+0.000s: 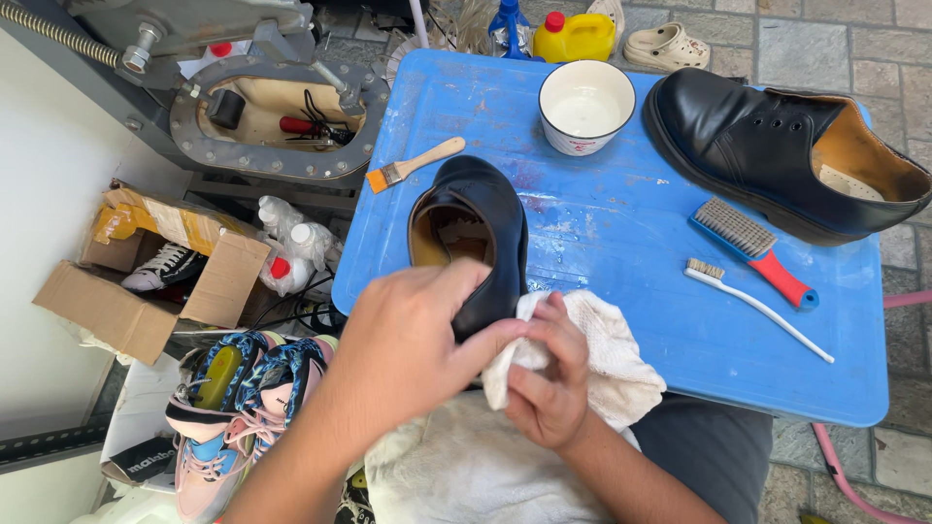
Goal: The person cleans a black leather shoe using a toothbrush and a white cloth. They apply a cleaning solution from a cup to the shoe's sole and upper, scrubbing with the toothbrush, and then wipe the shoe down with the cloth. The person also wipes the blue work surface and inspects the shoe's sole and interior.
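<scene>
A black leather shoe (481,218) stands on the blue table (641,243) with its heel toward me. My left hand (408,340) grips the shoe's heel, thumb on the inner side. My right hand (549,383) clutches a white cloth (612,354) pressed against the shoe's heel side. More of the white cloth lies over my lap (466,466). The matching black shoe (777,150) rests at the table's far right.
On the table are a white bowl (585,105), a small paintbrush (413,165), a red-handled scrub brush (752,247) and a white toothbrush (757,309). Left of the table sit a cardboard box (146,267) with sneakers, colourful shoes (243,398) and a metal machine (272,116).
</scene>
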